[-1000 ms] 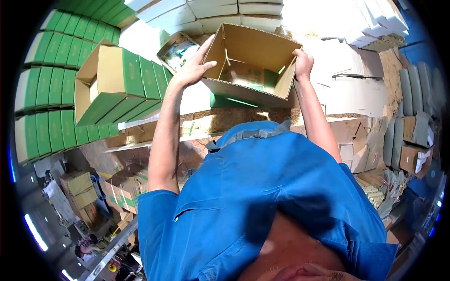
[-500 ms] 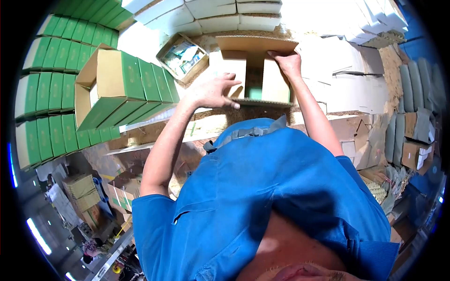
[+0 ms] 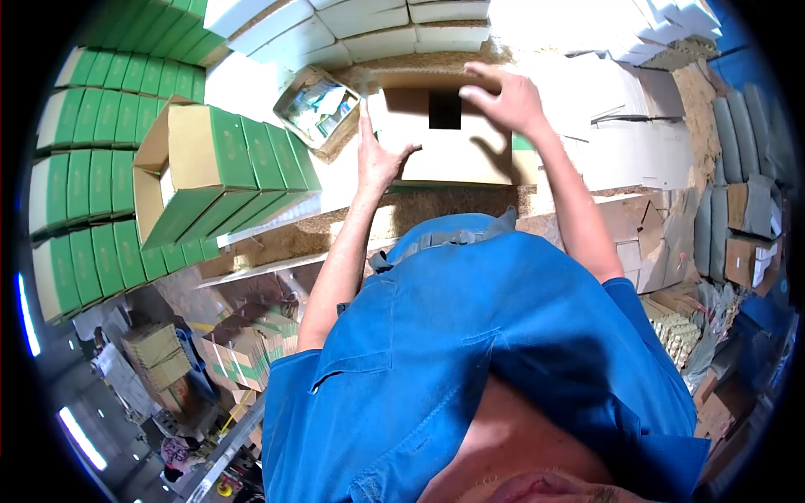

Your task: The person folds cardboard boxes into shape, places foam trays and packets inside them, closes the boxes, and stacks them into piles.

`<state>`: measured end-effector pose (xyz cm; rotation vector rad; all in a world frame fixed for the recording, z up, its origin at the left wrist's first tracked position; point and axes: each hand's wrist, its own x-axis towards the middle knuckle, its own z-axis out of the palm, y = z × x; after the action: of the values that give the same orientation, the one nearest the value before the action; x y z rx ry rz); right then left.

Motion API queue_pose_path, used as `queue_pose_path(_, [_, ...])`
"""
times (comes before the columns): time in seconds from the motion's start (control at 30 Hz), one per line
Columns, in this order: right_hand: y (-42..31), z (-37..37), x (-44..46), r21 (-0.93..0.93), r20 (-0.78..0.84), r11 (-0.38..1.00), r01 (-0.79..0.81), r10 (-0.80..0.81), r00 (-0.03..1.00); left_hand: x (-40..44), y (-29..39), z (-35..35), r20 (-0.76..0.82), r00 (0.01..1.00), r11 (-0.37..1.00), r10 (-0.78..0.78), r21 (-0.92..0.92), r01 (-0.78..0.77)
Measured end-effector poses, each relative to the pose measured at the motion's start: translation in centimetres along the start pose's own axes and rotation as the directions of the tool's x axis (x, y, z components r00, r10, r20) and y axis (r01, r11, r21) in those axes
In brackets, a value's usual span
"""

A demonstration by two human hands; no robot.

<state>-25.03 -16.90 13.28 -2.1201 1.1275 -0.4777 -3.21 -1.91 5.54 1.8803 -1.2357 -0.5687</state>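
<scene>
A cardboard box (image 3: 444,156) rests on the work surface in front of me, its near flap folded inward and a dark gap showing near the far side. My left hand (image 3: 382,155) is at the box's left side, fingers apart. Over the box's right part is my right hand (image 3: 506,102), its fingers spread and nothing held in them. To the left of the box sits a small open tray (image 3: 350,126) of small packets.
Rows of green boxes (image 3: 101,180) stand at the left, with an open-topped green box (image 3: 197,151) nearer. White stacks (image 3: 360,33) line the back. Flat white cardboard (image 3: 637,163) lies right, grey bundles (image 3: 738,134) beyond. A person (image 3: 178,455) is at lower left.
The open box now has its near flap folded in over its side flaps. My right hand has let go of the far flap, and my left hand has moved to the box's left side.
</scene>
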Motion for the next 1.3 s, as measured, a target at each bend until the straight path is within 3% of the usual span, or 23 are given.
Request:
queue_pose_path(0.03, [-0.3,0.9,-1.6,-0.089,0.023,0.995,-0.053,0.055,0.998,0.1,-0.1,0.1,-0.007,0.999,1.0,0.031,-0.004,-0.031])
queue_pose_path(0.07, [2.5,3.7,-3.1,-0.079,-0.032,0.993,0.086,-0.089,0.996,0.2,-0.6,0.3,-0.005,0.996,0.988,0.086,0.133,-0.084])
queue_pose_path(0.1, [5.0,6.3,-4.8,-0.074,-0.086,0.973,0.22,-0.226,0.97,0.0,-0.5,0.3,-0.028,0.991,0.988,0.131,0.089,-0.128])
queue_pose_path(0.17, [3.4,6.4,-7.2,-0.126,-0.178,0.932,0.339,-0.357,0.917,0.2,-1.3,0.5,0.131,0.983,0.979,0.125,0.147,-0.144])
queue_pose_path(0.27, [6.8,5.3,-6.7,0.429,-0.05,0.903,0.033,-0.013,0.999,-0.1,-0.8,0.2,0.119,0.987,0.984,0.105,0.13,-0.121])
queue_pose_path(0.3, [6.8,4.1,-7.0,0.379,-0.218,0.921,0.085,0.0,0.976,0.4,-0.8,0.0,0.115,0.983,0.981,0.142,0.116,-0.155])
queue_pose_path(0.37, [8.3,2.1,-8.7,0.087,-0.247,0.995,0.057,-0.033,0.968,0.4,-0.5,-0.1,0.114,0.983,0.979,0.144,0.13,-0.158])
queue_pose_path(0.43, [9.8,3.9,-10.9,0.214,0.115,0.946,-0.244,0.223,0.968,0.5,-0.4,-0.1,0.124,0.988,0.982,0.095,0.15,-0.113])
queue_pose_path(0.47, [12.8,7.1,-11.8,0.141,0.178,0.972,-0.19,0.164,0.97,0.3,-0.4,-0.3,0.126,0.987,0.981,0.097,0.156,-0.116])
queue_pose_path(0.5, [9.5,7.2,-12.5,0.19,0.073,0.979,-0.071,0.058,0.996,0.4,-0.3,-0.4,0.116,0.989,0.986,0.087,0.133,-0.102])
queue_pose_path(0.67, [5.1,3.7,-10.6,0.328,0.018,0.938,-0.113,0.113,0.993,3.2,0.6,-4.3,0.127,0.981,0.97,0.145,0.175,-0.166])
queue_pose_path(0.7, [3.6,2.4,-10.5,0.286,-0.127,0.955,-0.073,0.114,0.985,3.5,3.7,-6.5,0.182,0.982,0.997,0.058,0.044,-0.067])
queue_pose_path(0.77, [2.4,0.1,-9.4,0.151,-0.173,0.966,-0.211,0.236,0.956,4.7,5.2,-8.9,0.246,0.956,0.987,0.158,-0.081,-0.143])
queue_pose_path(0.8, [1.2,-0.8,-9.2,0.11,-0.309,0.99,-0.093,0.123,0.943,5.2,4.4,-9.4,0.308,0.926,0.976,0.216,-0.037,-0.215])
queue_pose_path(0.83, [-0.2,-1.8,-9.2,0.113,-0.376,0.991,-0.071,0.109,0.92,4.9,4.8,-9.6,0.406,0.905,0.992,0.125,-0.084,-0.099])
queue_pose_path(0.9, [-0.9,-2.1,-9.8,0.248,-0.329,0.963,-0.106,0.187,0.926,4.1,1.2,-8.1,0.417,0.907,0.979,-0.064,-0.15,0.138])
queue_pose_path(0.93, [-0.4,-1.6,-10.5,0.208,-0.322,0.978,-0.024,0.092,0.942,3.1,-0.2,-7.3,0.421,0.902,0.925,-0.101,-0.293,0.24])
queue_pose_path(0.97, [0.7,-1.0,-11.6,0.167,-0.286,0.985,0.049,0.001,0.958,2.7,-3.4,-6.4,0.385,0.912,0.931,-0.141,-0.262,0.255])
queue_pose_path(1.03, [-0.4,-0.6,-13.9,0.016,-0.178,0.959,0.283,-0.276,0.945,1.2,-6.6,-3.5,0.325,0.865,0.781,-0.383,-0.386,0.491])
queue_pose_path(1.1, [1.1,0.3,-14.2,0.068,-0.131,0.948,0.311,-0.3,0.945,0.4,-9.3,-0.7,0.128,0.957,0.93,-0.258,-0.237,0.283])
queue_pose_path(1.17, [2.0,0.3,-13.2,0.0,-0.147,0.944,0.331,-0.327,0.934,1.3,-11.7,1.6,0.122,0.933,0.913,-0.337,-0.197,0.356])
queue_pose_path(1.23, [2.3,-0.1,-10.4,-0.15,-0.213,0.905,0.397,-0.422,0.881,2.2,-10.5,2.3,0.139,0.894,0.829,-0.426,-0.336,0.447])
queue_pose_path(1.3, [2.2,0.3,-7.1,-0.123,-0.314,0.963,0.24,-0.267,0.911,4.3,-13.0,3.9,0.2,0.907,0.847,-0.37,-0.329,0.418])
